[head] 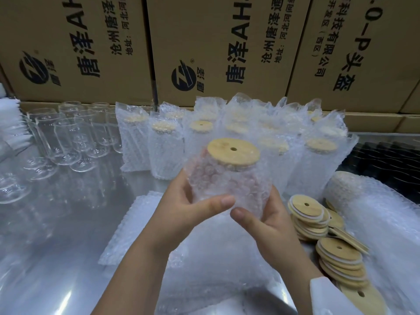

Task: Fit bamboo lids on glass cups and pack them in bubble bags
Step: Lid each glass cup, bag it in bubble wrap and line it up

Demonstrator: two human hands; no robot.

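Observation:
A glass cup sits partly inside a bubble bag (223, 180), its round bamboo lid (233, 152) with a small hole sticking out of the bag's mouth. I hold it above the table with both hands. My left hand (193, 202) grips the bag's left side, thumb across the front. From below and to the right, my right hand (263, 220) grips it too. Behind stand several packed cups (318, 160) in bubble bags. Bare glass cups (68, 137) are grouped at the back left. Loose bamboo lids (311, 214) are stacked to the right.
Flat bubble bags (136, 226) lie on the steel table (56, 235) under my arms. A bubble-wrap roll (368, 214) lies at the right. Printed cardboard boxes (216, 46) wall off the back. A dark tray (386, 155) sits at the far right.

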